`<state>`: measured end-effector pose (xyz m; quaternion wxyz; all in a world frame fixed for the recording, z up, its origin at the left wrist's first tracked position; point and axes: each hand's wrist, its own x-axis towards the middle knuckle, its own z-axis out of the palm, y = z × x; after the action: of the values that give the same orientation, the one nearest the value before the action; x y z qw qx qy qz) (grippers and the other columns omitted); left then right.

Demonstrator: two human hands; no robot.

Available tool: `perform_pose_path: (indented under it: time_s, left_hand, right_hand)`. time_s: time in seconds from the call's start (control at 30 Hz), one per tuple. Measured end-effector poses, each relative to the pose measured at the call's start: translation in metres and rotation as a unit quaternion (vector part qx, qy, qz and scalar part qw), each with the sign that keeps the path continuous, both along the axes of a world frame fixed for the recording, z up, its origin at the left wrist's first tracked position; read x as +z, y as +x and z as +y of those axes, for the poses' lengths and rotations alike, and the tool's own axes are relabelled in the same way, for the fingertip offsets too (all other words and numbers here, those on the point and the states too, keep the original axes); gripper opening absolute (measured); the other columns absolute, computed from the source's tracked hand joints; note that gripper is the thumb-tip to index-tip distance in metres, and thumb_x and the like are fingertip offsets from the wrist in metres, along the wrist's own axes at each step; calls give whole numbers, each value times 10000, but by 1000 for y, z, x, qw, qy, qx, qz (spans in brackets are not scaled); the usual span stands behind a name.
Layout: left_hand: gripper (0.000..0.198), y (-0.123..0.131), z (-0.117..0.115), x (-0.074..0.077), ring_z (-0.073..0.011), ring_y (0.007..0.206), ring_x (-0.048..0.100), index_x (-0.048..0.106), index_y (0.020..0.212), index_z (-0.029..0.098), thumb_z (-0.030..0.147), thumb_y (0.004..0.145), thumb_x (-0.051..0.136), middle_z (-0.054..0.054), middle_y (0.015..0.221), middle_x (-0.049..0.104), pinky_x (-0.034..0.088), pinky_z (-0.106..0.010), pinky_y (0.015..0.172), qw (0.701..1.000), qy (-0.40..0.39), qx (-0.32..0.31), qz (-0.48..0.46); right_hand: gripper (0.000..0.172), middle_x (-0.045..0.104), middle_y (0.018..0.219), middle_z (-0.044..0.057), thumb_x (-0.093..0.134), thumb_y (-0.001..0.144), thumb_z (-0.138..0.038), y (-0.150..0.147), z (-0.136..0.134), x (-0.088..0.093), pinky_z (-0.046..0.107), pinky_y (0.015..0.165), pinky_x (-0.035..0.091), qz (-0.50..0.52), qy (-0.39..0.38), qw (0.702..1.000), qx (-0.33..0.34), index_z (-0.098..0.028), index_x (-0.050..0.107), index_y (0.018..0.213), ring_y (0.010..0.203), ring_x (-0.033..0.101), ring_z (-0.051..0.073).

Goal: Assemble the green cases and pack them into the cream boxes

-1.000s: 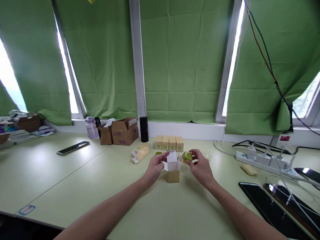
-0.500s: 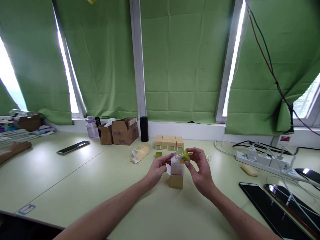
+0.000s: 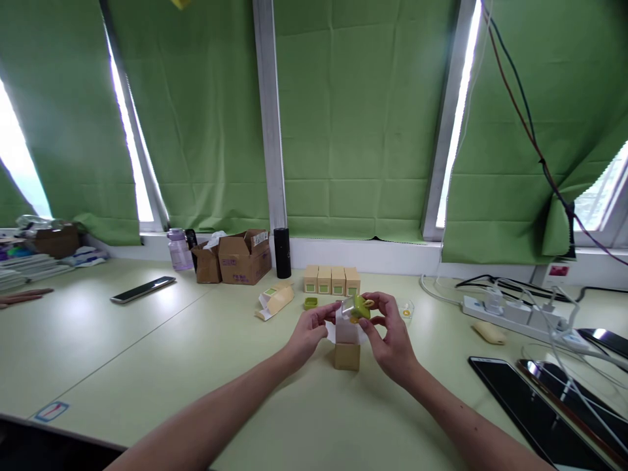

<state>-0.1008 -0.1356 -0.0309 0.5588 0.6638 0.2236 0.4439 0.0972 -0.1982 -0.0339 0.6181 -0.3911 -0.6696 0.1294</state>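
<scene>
A small green item with a clear part (image 3: 362, 307) is pinched between the thumb and fingers of my right hand (image 3: 392, 337), above an open kraft box (image 3: 347, 356). White flaps stand up from the box. My left hand (image 3: 311, 330) is closed at the box's left side, its fingertips at the raised flap. Behind my hands, several small kraft boxes (image 3: 331, 280) stand in a row. A little green tray (image 3: 311, 303) and an opened, flattened carton (image 3: 275, 301) lie to the left. A clear piece with a yellow centre (image 3: 406, 311) sits beyond my right hand.
At the back left stand cardboard boxes (image 3: 244, 257), a black cylinder (image 3: 282, 253) and a purple bottle (image 3: 180, 249). A phone (image 3: 143, 290) lies left. On the right are a power strip (image 3: 520, 314), cables and dark devices (image 3: 510, 409). Another person's hand (image 3: 24, 296) rests far left.
The green item in my right hand has tilted and moved slightly left. The other person's hand at the far left has drawn back toward the edge.
</scene>
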Motion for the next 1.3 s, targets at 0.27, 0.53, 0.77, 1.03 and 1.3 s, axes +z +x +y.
perform_pose_path:
  time_s: [0.27, 0.53, 0.77, 1.03, 1.3]
  left_hand:
    - [762, -1, 1, -2, -286, 1118, 645, 721, 1304, 171, 74, 571, 537, -87, 1149, 772, 487, -377, 948, 1000, -6, -10, -11]
    - [751, -2, 2, -6, -295, 1161, 637, 699, 1327, 157, 53, 599, 541, -109, 1186, 752, 484, -398, 972, 1000, 2, -1, -8]
    - [740, -2, 4, -8, -300, 1134, 646, 695, 1319, 146, 61, 596, 558, -111, 1142, 745, 517, -395, 917, 1000, -9, -1, -21]
    - [741, -2, 2, -6, -284, 1119, 641, 714, 1298, 158, 63, 581, 549, -100, 1135, 747, 510, -373, 912, 1000, -8, 13, -11]
    - [749, -2, 2, -6, -276, 1124, 622, 722, 1288, 161, 68, 566, 548, -95, 1172, 739, 487, -385, 953, 1000, -4, 18, -11]
  right_hand:
    - [330, 651, 1155, 82, 607, 925, -262, 0, 0, 2, 350, 758, 596, -20, -35, 999, -1, -272, 485, 1231, 1011, 644, 226]
    - [278, 687, 1029, 55, 621, 873, -206, -2, -4, 7, 371, 776, 578, -63, -39, 997, 25, -252, 549, 1138, 849, 651, 208]
    - [272, 672, 935, 40, 620, 804, -149, -2, -7, 8, 367, 764, 540, -116, -53, 992, 18, -245, 563, 1052, 797, 629, 212]
    - [284, 630, 879, 21, 596, 776, -126, -5, -10, 10, 308, 650, 483, -149, -71, 986, 16, -248, 536, 1026, 717, 561, 188]
    - [234, 630, 908, 23, 606, 798, -133, -5, -10, 8, 287, 628, 464, -178, -72, 981, 13, -252, 542, 989, 741, 559, 187]
